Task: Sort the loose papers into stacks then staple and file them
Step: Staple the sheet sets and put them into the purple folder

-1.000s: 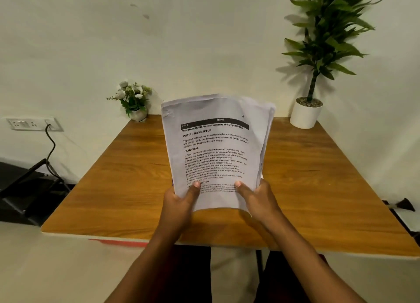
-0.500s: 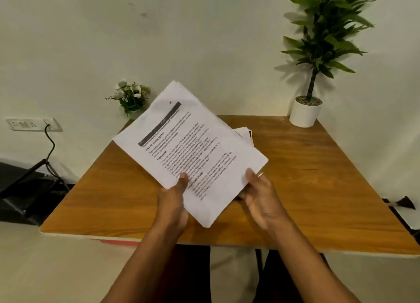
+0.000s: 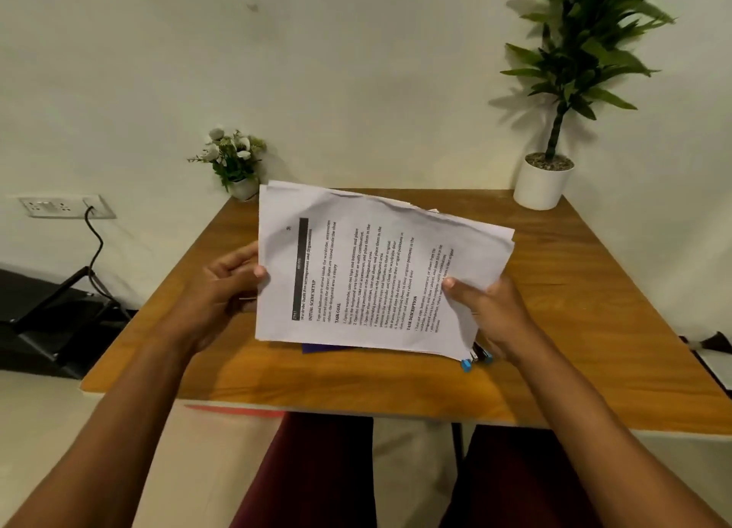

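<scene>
The step in hand looks like squaring the paper stack [image 3: 380,274] before it is split into piles. The sheets are not flush: along the stack's far long edge several corners and edges stick out unevenly, and the top sheet is creased near its far left corner. To do this well, I would loosen the grip a little, stand the stack on its long edge on the desk [image 3: 594,309] and tap it so the sheets settle level, then turn it and tap a short edge too. Squeezing hard would lock the sheets in their offset and add creases.

The stack is held over the middle of the desk, turned sideways so the printed lines run up and down, its face tilted toward the camera. Whether its lower edge touches the desk I cannot tell. Under that edge a dark purple folder corner [image 3: 325,348] peeks out on the desk, and a blue-tipped object [image 3: 467,365] lies just beside the stack's near right corner. It is too hidden to name.

The left hand [image 3: 225,286] grips the left short edge, thumb on the printed face and fingers curled behind. The right hand [image 3: 499,313] grips the right short edge the same way, with its thumb lying across the text. Both forearms reach in over the desk's near edge.
</scene>
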A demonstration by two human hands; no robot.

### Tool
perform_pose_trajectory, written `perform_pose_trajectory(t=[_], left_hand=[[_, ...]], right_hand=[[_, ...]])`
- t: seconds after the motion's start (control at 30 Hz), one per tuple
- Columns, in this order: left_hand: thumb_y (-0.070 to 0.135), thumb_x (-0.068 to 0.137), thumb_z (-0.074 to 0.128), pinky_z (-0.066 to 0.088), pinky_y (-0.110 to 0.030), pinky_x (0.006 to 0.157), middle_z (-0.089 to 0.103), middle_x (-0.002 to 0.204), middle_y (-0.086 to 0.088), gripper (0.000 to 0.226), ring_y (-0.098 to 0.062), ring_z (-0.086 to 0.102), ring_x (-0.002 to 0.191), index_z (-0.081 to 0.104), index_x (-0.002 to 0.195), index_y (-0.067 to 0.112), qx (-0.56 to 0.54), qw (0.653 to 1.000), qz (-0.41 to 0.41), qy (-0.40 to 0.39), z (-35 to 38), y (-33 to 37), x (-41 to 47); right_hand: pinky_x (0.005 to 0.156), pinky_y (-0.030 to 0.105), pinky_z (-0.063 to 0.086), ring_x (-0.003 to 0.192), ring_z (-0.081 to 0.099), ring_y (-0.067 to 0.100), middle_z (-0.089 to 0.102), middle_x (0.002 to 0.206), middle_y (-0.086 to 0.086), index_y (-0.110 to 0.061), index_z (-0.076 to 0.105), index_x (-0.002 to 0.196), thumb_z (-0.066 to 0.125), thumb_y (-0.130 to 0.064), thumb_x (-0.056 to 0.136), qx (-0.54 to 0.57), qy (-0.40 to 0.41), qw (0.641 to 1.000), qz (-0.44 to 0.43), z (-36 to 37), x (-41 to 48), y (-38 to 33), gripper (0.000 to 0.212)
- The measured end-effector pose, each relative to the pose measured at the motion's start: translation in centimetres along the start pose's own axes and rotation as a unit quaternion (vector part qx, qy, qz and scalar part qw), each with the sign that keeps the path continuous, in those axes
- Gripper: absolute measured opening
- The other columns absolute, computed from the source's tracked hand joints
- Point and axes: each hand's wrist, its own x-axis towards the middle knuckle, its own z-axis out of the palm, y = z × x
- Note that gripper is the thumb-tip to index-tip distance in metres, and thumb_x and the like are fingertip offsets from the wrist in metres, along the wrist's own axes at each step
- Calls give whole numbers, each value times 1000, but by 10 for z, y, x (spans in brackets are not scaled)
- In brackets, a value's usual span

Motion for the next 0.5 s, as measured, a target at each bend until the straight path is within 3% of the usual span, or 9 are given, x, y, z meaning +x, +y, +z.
perform_pose_trajectory(t=[0.1,0.2,0.33,0.5], left_hand=[[49,68,90,63,-46,84,74,120,-6,73,-29,73,107,65,128,16,69,998,-1,3,15,3,0],[28,80,80,60,-51,89,78,108,-6,36,-28,75,99,70,111,14,67,994,65,65,33,4,-3],[14,83,74,64,-39,79,79,103,-5,25,-24,76,95,69,107,17,26,991,107,73,39,5,-13],[22,86,76,60,-52,88,79,105,-3,26,-25,76,95,69,111,18,65,993,40,90,43,-36,-24]], right_hand=[[85,31,57,95,72,3,77,101,-12,-32,70,100,69,-10,94,-46,7,999,-14,8,-4,-5,22],[64,13,53,79,69,-9,73,90,-22,-35,67,92,69,-16,95,-63,26,997,-23,14,-9,-11,19],[55,11,52,74,68,-10,70,75,-28,-36,63,90,71,-21,93,-65,36,996,-46,14,-16,-12,16],[66,14,53,91,69,1,70,92,-23,-35,66,97,72,-22,93,-80,19,997,0,23,-28,16,15]])
